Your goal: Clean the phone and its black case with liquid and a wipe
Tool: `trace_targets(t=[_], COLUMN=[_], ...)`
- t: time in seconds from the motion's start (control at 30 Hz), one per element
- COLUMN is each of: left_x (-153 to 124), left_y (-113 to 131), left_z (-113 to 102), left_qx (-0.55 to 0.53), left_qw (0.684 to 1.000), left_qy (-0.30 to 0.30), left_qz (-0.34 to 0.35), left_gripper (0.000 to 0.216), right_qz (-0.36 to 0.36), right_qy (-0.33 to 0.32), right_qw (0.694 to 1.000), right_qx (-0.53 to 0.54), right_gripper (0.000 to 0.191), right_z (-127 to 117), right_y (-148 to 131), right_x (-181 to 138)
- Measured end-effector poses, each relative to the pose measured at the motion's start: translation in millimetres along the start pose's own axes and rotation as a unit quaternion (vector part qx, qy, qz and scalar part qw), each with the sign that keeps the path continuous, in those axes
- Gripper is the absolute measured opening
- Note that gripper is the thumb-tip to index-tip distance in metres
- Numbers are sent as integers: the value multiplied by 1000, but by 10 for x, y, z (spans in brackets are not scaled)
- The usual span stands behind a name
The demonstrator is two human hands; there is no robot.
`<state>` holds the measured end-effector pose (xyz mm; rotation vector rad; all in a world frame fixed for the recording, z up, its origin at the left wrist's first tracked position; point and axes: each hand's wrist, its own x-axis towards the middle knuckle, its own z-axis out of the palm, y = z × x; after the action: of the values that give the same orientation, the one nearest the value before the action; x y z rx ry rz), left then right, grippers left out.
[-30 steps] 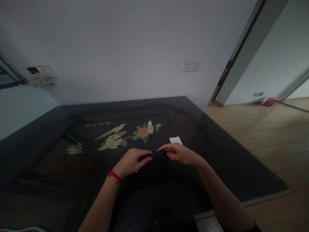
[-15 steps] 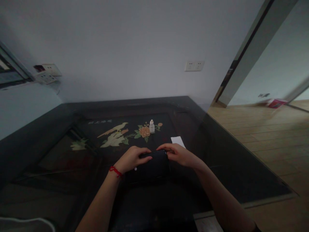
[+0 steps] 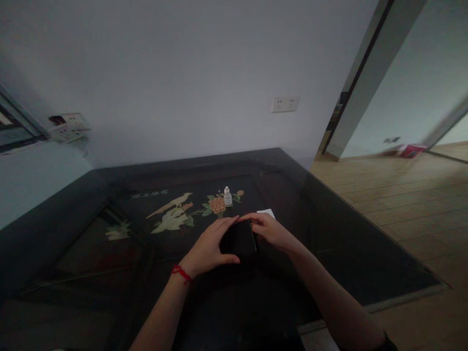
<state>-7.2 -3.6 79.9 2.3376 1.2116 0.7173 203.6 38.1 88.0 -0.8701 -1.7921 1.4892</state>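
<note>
A black smartphone, dark against the dark table, lies between my two hands. My left hand, with a red string bracelet at its wrist, grips the phone from the left. Its thumb lies across the near part and its fingers reach the far edge. At the far right corner my right hand holds the phone, its fingers bent over the edge. Just past the right hand is a white piece of paper, partly covered by it. A small white-capped bottle stands upright beyond the hands.
The dark glossy table bears a bird-and-flower picture and meets the wall at the back. Two wall sockets sit above it. To the right is wooden floor, with a pink-red box farther off.
My left hand has shifted right and its thumb has spread lower across the phone. The phone appears turned, its right edge now facing me more. The view has tilted slightly.
</note>
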Motion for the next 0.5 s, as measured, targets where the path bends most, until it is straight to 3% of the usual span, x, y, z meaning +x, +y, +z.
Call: trace_targets(t=[0.1,0.27,0.5], left_x=[7,15,-9], left_y=[47,62,82], left_z=[68,72,25], left_qx=[17,18,-21], left_qw=[1000,999,997], left_qy=[-1,25,65], left_qz=[4,21,38], left_gripper=[100,80,77], right_qz=[-9,-13,-46], right_qy=[24,63,63], right_qw=[1000,998,997], right_qx=[9,18,-14], right_gripper=[26,18,16], right_z=[10,55,50], right_y=[3,-21,-37], right_x=[6,-16,-37])
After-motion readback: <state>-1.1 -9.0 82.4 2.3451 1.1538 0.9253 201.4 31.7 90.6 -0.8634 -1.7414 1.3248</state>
